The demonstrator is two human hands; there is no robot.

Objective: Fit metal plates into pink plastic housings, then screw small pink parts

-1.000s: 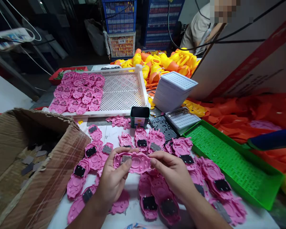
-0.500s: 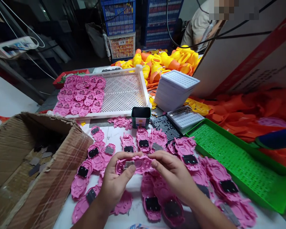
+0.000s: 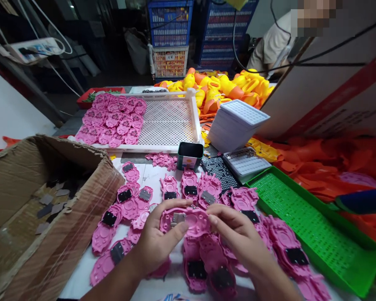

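Between my hands, above the table, is a pink plastic shell [image 3: 198, 224] with a grey rectangular piece set in its left half. My left hand [image 3: 158, 236] grips its left end, thumb across the inside and fingers behind. At the right end, the thumb and fingers of my right hand [image 3: 238, 234] pinch the rim. Below and around lie several similar pink shells, many with a black or grey plate on them, such as one shell [image 3: 196, 269] under my hands and another shell [image 3: 106, 230] to the left.
At left stands an open cardboard box [image 3: 90, 184] holding dark flat pieces. A white crate [image 3: 171, 147] with pink parts is behind, beside a small dark cup [image 3: 190, 155]. A green tray [image 3: 313, 234] and a white tray stack [image 3: 235, 125] are on the right. A person sits beyond.
The view has shifted, so the background sits slightly further right. My hands hold the same shell, now tilted a little more toward me and a bit further right in view.
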